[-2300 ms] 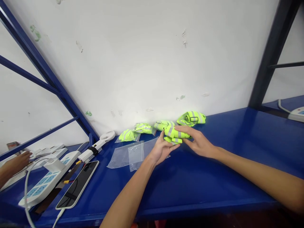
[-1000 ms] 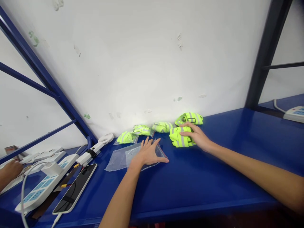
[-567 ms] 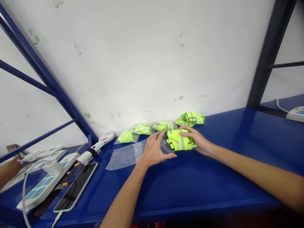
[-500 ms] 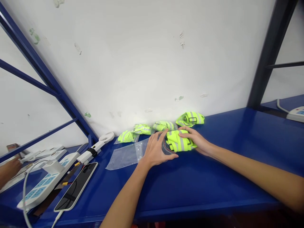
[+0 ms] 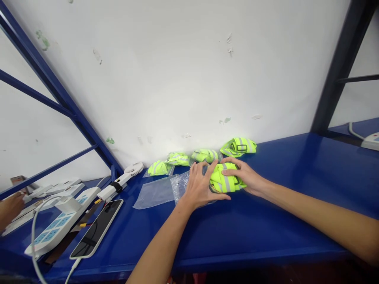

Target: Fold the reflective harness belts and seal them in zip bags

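My right hand (image 5: 244, 175) grips the right end of a folded neon-yellow reflective vest (image 5: 225, 177) with grey stripes and black buckles. My left hand (image 5: 203, 183) holds a clear plastic bag (image 5: 180, 184) around the vest's left end, thumb below and fingers above. The vest's left part is inside the bag's mouth, partly hidden by my left hand. Flat on the table, a second clear bag (image 5: 154, 194) lies to the left. Behind my hands, along the wall, sit several more folded vests, one (image 5: 205, 155) in clear plastic and a loose-looking one (image 5: 238, 147) at the right.
On the blue table (image 5: 284, 221), a phone (image 5: 97, 229) with a cable lies at the left, beside a white power strip (image 5: 63, 223) and a white handheld fan (image 5: 133, 169). Another person's hand (image 5: 12, 209) is at the far left, beyond the blue frame (image 5: 78, 118).
My left hand has moved right, drawing the bag further over the vest's left end. My right hand still grips the vest in nearly the same place.
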A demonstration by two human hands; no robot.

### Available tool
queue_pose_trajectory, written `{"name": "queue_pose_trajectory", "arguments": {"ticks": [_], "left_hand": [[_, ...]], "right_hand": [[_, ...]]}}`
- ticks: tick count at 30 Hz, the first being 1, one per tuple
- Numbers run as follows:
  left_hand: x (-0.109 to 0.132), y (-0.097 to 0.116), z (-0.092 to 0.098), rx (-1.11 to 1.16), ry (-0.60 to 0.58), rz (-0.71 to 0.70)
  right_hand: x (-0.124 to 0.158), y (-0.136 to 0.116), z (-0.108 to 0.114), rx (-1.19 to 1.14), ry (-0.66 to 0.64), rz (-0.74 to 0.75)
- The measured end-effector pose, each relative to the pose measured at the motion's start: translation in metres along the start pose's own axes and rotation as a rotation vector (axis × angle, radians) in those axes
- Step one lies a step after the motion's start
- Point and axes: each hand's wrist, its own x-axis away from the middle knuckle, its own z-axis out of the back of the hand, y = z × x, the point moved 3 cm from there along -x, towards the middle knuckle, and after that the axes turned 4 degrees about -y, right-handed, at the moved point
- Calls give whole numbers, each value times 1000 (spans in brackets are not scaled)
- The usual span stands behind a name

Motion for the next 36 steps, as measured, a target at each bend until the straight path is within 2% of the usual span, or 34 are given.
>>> {"name": "queue_pose_trajectory", "arguments": {"ticks": [3,10,16,20,23,29,36], "left_hand": [[-2,2,2,24,-20,-9],[-7,5,11,85,-100,36],[-7,8,7,35,-106,71],[-11,14,2,31,-128,70],[-13,18,-1,39,-154,67],[-11,21,2,105,-166,12],[-8,17,13,123,-111,-53]], "right_hand": [[0,0,0,25,1,-19],[0,1,-1,111,-49,50],[3,-1,-4,336,-3,213],[4,0,-7,431,-3,258],[4,0,-10,425,-32,265],[2,-1,-10,372,-110,188],[2,-4,-6,323,-113,253]]}}
